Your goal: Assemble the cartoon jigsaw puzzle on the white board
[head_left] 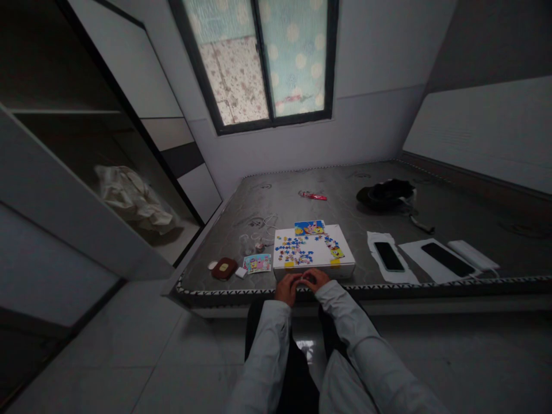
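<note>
My left hand (286, 287) and my right hand (317, 280) meet in front of a white box (319, 253) near the bed's front edge. Their fingertips are pinched together; whatever they may hold is too small and hidden to make out. Many small blue and multicoloured jigsaw pieces (296, 250) lie scattered over the left and middle of the box top. On its right side sits a joined patch of jigsaw pieces (335, 249) with a yellow cartoon figure. At the back edge of the box is a blue cartoon picture card (309, 228).
Left of the box, a colourful card (257, 263), a small white block (241, 272) and a brown case (224, 268) lie on the mattress (276, 195). Two dark phones (388, 256) on white sheets are to the right. Farther back are a dark cap (386, 195) and a red packet (317, 196).
</note>
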Available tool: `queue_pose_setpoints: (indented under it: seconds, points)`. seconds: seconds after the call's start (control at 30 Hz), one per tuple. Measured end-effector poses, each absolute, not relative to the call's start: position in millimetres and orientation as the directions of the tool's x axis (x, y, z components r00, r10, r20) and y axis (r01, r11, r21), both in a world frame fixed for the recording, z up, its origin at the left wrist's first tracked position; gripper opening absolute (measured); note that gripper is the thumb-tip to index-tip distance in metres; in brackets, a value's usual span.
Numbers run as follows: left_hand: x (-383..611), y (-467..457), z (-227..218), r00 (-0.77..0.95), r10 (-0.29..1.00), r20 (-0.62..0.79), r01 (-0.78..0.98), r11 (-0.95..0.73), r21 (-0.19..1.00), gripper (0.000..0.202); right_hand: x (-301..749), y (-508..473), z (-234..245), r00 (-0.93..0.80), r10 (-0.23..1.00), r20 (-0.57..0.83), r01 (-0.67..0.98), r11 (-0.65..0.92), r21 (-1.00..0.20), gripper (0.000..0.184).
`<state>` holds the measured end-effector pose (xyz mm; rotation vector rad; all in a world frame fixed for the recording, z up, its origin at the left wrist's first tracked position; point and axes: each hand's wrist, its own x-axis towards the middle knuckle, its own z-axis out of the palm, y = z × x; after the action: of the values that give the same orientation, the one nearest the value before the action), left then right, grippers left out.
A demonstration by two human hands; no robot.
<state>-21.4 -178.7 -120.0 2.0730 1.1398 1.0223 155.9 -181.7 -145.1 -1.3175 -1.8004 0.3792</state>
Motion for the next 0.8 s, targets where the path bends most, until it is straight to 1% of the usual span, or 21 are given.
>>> queue_pose_setpoints:
  seconds: [0.37, 0.63, 0.8]
  points:
    - [-17.6, -184.1, -113.4, 0.278, 0.889, 0.364, 0.481, -0.456, 0.749, 0.020, 156.9, -184.1, -139.8, -0.056, 0.914, 0.401, 0.645, 0.340, -0.684, 0.026]
    - [-18.7, -184.8, -113.3, 0.214, 0.912, 0.351, 0.522, -0.410, 0.748, 0.021, 158.3, -180.3, -144.5, -0.097, 0.905, 0.415, 0.619, 0.381, -0.687, 0.028]
    - [-20.0, -185.1, -110.6, 0.176, 0.913, 0.368, 0.529, -0.403, 0.747, 0.023, 158.5, -180.7, -142.3, -0.126, 0.888, 0.442, 0.618, 0.419, -0.665, 0.030]
